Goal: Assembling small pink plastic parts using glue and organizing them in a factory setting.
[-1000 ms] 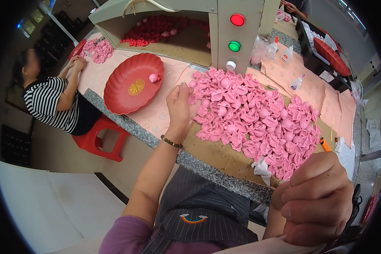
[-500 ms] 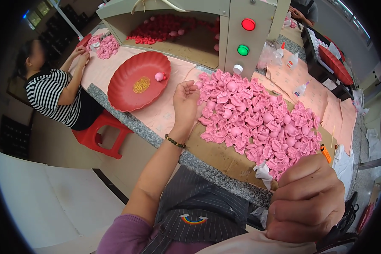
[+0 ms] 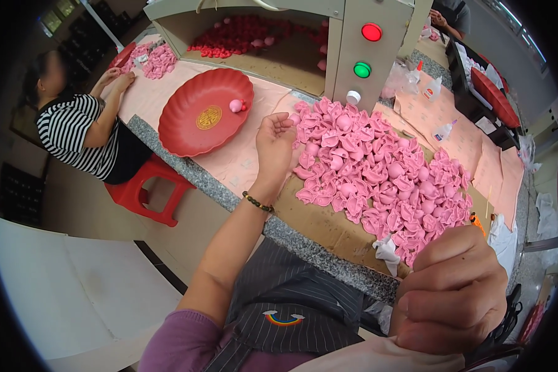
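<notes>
My left hand [image 3: 275,147], with a beaded bracelet on the wrist, rests palm half up at the left edge of a heap of pink molded pieces [image 3: 384,177]. Its fingers are loosely bent and slightly apart, next to a pink rounded piece [image 3: 295,119]; no grip on it shows. Many of the heaped pieces have ruffled edges, and some look like balls. Close to the camera, my right hand [image 3: 456,288] is closed in a fist, hiding the heap's near right corner. What the fist holds, if anything, is hidden.
Left of the heap lies a red scalloped tray [image 3: 183,118] holding a pink ball and small red bits. Behind stands a grey machine [image 3: 353,80] with red pieces inside. Glue bottles [image 3: 443,130] lie right. A person in stripes [image 3: 84,133] works at far left.
The whole view has shifted slightly. My left fingers have uncurled a little beside the heap; my right fist keeps its shape and place.
</notes>
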A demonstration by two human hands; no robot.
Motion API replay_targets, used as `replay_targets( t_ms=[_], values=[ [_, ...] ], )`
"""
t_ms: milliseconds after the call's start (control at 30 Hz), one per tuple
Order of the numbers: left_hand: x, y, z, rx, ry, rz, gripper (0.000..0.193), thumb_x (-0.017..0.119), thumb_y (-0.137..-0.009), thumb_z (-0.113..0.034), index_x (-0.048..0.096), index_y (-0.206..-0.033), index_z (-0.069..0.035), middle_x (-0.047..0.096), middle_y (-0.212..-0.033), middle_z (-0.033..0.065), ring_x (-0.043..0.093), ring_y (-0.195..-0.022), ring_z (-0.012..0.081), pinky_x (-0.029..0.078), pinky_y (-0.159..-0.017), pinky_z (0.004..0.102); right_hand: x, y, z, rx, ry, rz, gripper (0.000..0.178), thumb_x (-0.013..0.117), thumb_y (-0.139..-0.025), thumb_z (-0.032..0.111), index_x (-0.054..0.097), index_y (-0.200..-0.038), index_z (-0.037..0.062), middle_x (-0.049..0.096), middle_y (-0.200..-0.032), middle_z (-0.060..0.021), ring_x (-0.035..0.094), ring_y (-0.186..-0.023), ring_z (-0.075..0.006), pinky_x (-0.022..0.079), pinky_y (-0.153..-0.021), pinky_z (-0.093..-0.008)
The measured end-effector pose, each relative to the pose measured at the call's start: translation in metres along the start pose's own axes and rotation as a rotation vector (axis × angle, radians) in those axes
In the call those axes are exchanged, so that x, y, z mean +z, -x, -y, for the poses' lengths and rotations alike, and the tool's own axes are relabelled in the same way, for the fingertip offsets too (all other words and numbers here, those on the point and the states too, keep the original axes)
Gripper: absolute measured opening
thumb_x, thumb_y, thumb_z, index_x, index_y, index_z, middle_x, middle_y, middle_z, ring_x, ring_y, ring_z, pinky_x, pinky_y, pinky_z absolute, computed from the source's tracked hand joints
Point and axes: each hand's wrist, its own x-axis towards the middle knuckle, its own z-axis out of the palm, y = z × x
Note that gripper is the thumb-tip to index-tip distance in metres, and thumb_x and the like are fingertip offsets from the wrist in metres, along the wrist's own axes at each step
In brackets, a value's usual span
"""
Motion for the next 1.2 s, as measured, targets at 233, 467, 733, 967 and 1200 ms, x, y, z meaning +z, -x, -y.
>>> replay_targets(
  t_ms=[233, 467, 733, 967, 1200],
  values=[
    [0.002, 0.003, -0.006, -0.012, 0.027, -0.002, 0.026, 0.055, -0.081, 0.004, 0.051, -0.106, 0.001, 0.055, -0.095, 0.0057, 0.051, -0.079, 0.0091, 0.045, -0.068, 0.0209, 0.016, 0.007, -0.003, -0.053, 0.046, -0.149, 0.005, 0.066, -0.065, 0.003, 0.064, -0.067, 0.0064, 0.057, -0.066, -0.0071, 0.053, -0.039, -0.0138, 0.034, -0.035, -0.0213],
    [0.000, 0.004, -0.005, -0.009, 0.019, -0.026, 0.024, 0.055, -0.082, 0.002, 0.052, -0.106, 0.001, 0.055, -0.095, 0.0055, 0.051, -0.080, 0.0096, 0.045, -0.072, 0.0221, 0.020, 0.006, -0.002, -0.041, 0.074, -0.151, 0.007, 0.068, -0.066, 0.007, 0.062, -0.063, 0.0083, 0.056, -0.062, -0.0060, 0.049, -0.036, -0.0132, 0.033, -0.034, -0.0224],
    [0.001, 0.003, -0.008, -0.017, 0.023, -0.024, 0.022, 0.056, -0.083, 0.001, 0.053, -0.105, 0.001, 0.056, -0.094, 0.0055, 0.051, -0.082, 0.0101, 0.045, -0.074, 0.0231, 0.038, 0.008, 0.000, -0.021, 0.143, -0.370, 0.008, 0.068, -0.068, 0.008, 0.062, -0.063, 0.0096, 0.054, -0.059, -0.0052, 0.047, -0.035, -0.0128, 0.032, -0.035, -0.0223],
    [0.002, 0.003, -0.008, -0.030, 0.011, -0.010, 0.022, 0.055, -0.082, 0.003, 0.053, -0.104, 0.001, 0.056, -0.095, 0.0055, 0.051, -0.083, 0.0105, 0.045, -0.076, 0.0229, 0.035, 0.005, 0.002, 0.012, 0.138, -0.336, 0.014, 0.067, -0.067, 0.007, 0.057, -0.058, 0.0120, 0.052, -0.057, -0.0024, 0.046, -0.034, -0.0117, 0.029, -0.036, -0.0222],
    [0.002, 0.001, -0.009, -0.029, 0.068, -0.004, 0.024, 0.050, -0.082, 0.007, 0.053, -0.105, 0.002, 0.058, -0.092, 0.0064, 0.053, -0.083, 0.0110, 0.044, -0.077, 0.0224, 0.031, 0.005, 0.003, 0.033, 0.170, -0.316, 0.011, 0.066, -0.067, 0.007, 0.059, -0.061, 0.0120, 0.053, -0.058, -0.0026, 0.047, -0.035, -0.0120, 0.031, -0.037, -0.0221]
  ],
)
